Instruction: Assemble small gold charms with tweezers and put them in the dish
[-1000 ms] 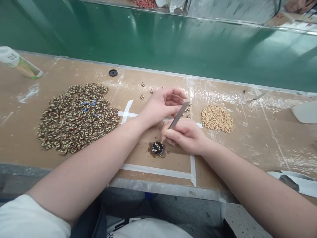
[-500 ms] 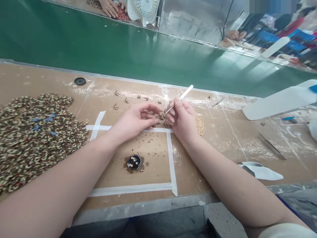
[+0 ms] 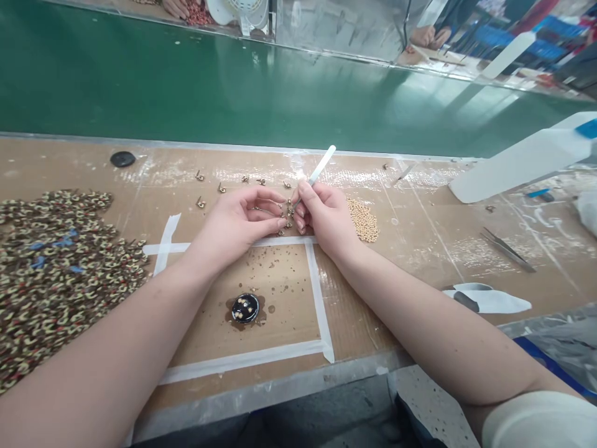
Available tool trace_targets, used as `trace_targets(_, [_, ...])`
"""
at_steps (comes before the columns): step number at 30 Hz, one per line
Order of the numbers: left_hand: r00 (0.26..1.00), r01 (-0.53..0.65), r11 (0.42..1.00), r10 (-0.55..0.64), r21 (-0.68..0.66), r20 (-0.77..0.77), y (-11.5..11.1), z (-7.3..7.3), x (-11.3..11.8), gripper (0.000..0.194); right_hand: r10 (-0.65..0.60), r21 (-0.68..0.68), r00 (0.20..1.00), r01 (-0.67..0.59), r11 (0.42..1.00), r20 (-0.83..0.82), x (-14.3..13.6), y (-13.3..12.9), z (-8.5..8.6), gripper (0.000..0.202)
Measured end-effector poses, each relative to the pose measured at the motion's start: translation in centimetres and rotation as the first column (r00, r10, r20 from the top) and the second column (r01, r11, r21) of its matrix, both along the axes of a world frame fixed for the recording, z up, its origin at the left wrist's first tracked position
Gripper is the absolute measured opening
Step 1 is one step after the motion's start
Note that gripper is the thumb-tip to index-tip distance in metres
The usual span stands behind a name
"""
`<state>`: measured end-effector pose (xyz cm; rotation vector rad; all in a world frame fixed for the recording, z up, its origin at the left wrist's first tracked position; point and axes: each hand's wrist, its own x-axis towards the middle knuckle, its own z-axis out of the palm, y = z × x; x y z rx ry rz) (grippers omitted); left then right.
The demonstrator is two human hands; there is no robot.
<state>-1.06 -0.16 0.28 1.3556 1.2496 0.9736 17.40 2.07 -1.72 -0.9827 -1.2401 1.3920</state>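
Observation:
My left hand (image 3: 240,218) rests low over the board, its thumb and fingertips curved together beside a cluster of small brown-and-cream pieces (image 3: 290,212). What lies between those fingertips is too small to make out. Facing it, my right hand (image 3: 326,218) is closed on slim tweezers (image 3: 323,164), with the pale end pointing up and away. The tips are hidden among the fingers. Beads (image 3: 364,221) lie heaped just right of that hand. Nearer me sits a small black dish (image 3: 245,308) of dark liquid with several pale beads in it.
A large pile of brown-and-cream pieces (image 3: 60,267) covers the left side. Several single pieces stand along the back, near a black lid (image 3: 122,159). On the right are a white bottle (image 3: 517,165) and dark tweezers (image 3: 508,250). A green surface (image 3: 209,87) runs behind; other people's hands show beyond.
The camera view has shifted, moving the scene slightly left. Both hands stay around the small pieces, fingertips still close together, and the tweezers remain in my right hand, held a little more upright.

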Motion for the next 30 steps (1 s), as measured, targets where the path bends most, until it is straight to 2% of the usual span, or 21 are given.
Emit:
trace_targets(4, [0.999,-0.049,0.998,0.049,-0.026,-0.005,0.04,0.28,0.11,0.031,-0.027,-0.018,1.000,0.027,0.999,-0.008,-0.04,-0.03,0.04,0.051])
trace_targets(15, [0.998,-0.036,0.998,0.038,-0.060,0.040,0.50,-0.29,-0.25,0.032,-0.008,-0.019,0.999,0.007,1.000,-0.039,-0.04,0.18,-0.21,0.048])
trace_targets(24, [0.997,-0.059,0.997,0.061,-0.048,0.036,0.47,-0.01,-0.04,0.031,0.002,-0.008,1.000,-0.002,1.000,-0.005,-0.10,0.05,-0.10,0.048])
trace_targets(30, [0.990,-0.065,0.996,0.072,-0.059,0.121,0.42,0.02,-0.03,0.032,-0.002,0.046,1.000,0.003,0.999,-0.028,-0.18,-0.27,0.22,0.045])
